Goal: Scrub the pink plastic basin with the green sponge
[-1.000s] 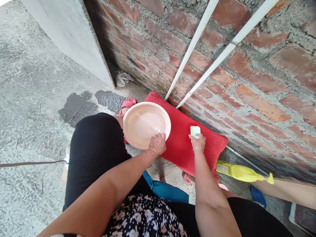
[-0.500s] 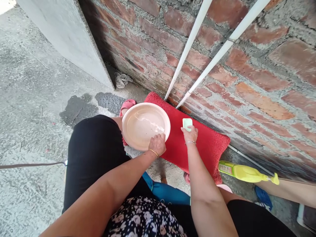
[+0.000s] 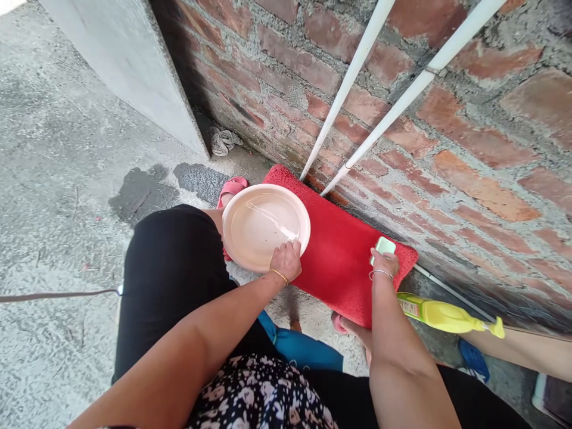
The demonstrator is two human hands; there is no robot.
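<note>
My left hand [image 3: 286, 260] is closed over the near right rim of a pale pink basin [image 3: 229, 221], which holds clear water. Its fingertips reach inside the rim. With my right hand [image 3: 385, 262] I grip a pale green scrubbing brush [image 3: 386, 245], held against the right end of a red mat [image 3: 339, 250]. The brush's underside is hidden. The basin overlaps the mat's left end.
A yellow pump bottle [image 3: 447, 314] lies beyond the mat's right end. Behind stands a brick wall [image 3: 384, 161] with two white pipes [image 3: 344, 89]. Another person's leg [image 3: 527, 351] and a blue shoe [image 3: 474, 358] show at right. A crumpled cloth [image 3: 223, 142] lies by the wall.
My right hand has slid the brush rightward and toward me along the red mat, to its right end. My left hand stays on the basin's rim.
</note>
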